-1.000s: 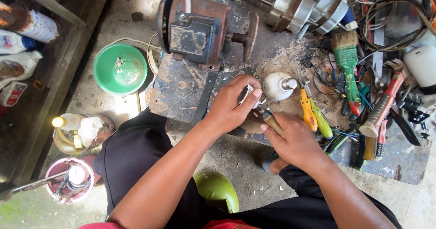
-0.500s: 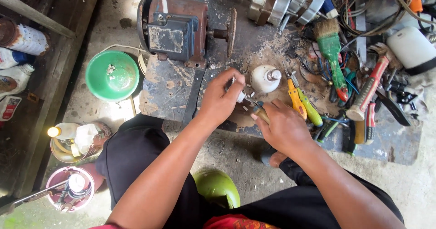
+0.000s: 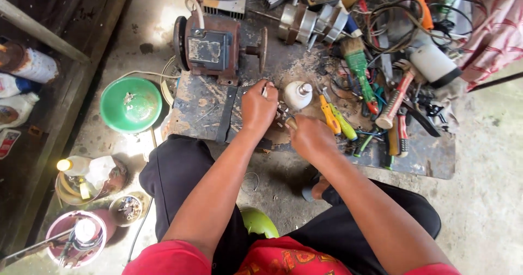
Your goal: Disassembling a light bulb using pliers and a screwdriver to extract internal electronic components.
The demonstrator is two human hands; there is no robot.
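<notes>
My left hand is closed on a small metal part on the dark work board; a thin pale piece pokes up between its fingers. My right hand is shut on a tool with a wooden handle, whose tip meets the metal part. A small white bottle-shaped piece stands just behind both hands. The part itself is mostly hidden by my fingers.
A rusty electric motor sits at the back of the board. A green bowl lies to the left. Screwdrivers, a green brush, a hammer and tangled wires crowd the right. Containers stand at lower left.
The view has shifted, so the board sits lower and further right in frame. Both hands stay together on the small part, with the right hand pressed closer to the left.
</notes>
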